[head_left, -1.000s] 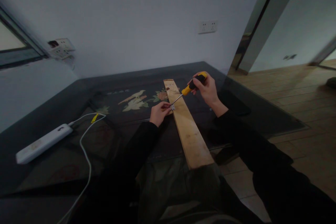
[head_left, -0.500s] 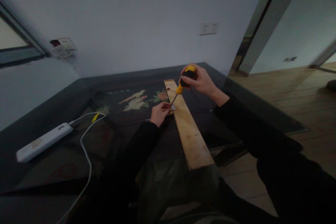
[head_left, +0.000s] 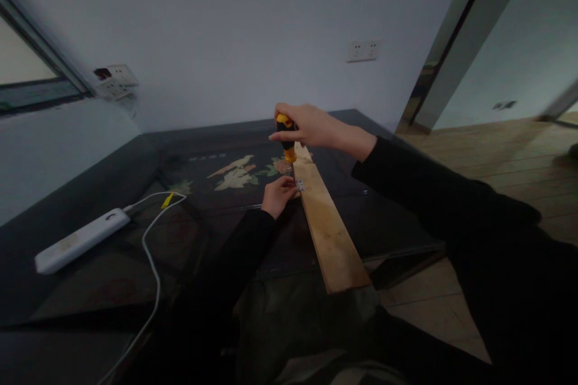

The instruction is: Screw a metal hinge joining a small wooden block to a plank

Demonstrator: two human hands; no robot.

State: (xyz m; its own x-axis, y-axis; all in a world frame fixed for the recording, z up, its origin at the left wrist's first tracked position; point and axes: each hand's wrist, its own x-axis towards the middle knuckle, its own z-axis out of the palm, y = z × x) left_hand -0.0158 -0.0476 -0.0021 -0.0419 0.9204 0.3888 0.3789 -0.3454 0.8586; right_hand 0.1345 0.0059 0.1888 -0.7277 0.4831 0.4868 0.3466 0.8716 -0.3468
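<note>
A long, pale wooden plank [head_left: 332, 225] lies lengthwise on the dark table. At its left edge sits a small silvery metal hinge [head_left: 300, 185] with holes. My left hand [head_left: 277, 195] is closed at the hinge, thumb and fingertips pinched at its left side; a screw there, if any, is too small to see. In my right hand [head_left: 311, 125] is a yellow-and-black screwdriver [head_left: 286, 135], gripped by the handle from above. It stands nearly upright, its shaft running down to my left fingertips beside the hinge. The exact tip contact is hidden.
A white power strip [head_left: 83, 240] rests on the table's left side, its white cord [head_left: 151, 258] with a yellow tag [head_left: 167, 200] trailing toward me. Bird and flower pictures [head_left: 235, 174] decorate the dark tabletop [head_left: 203, 144]. A wall with sockets [head_left: 363, 51] rises behind.
My right hand has swung left and over the top of the screwdriver, tipping it from a rightward lean to nearly upright. My left hand stays at the hinge. The view has shifted slightly.
</note>
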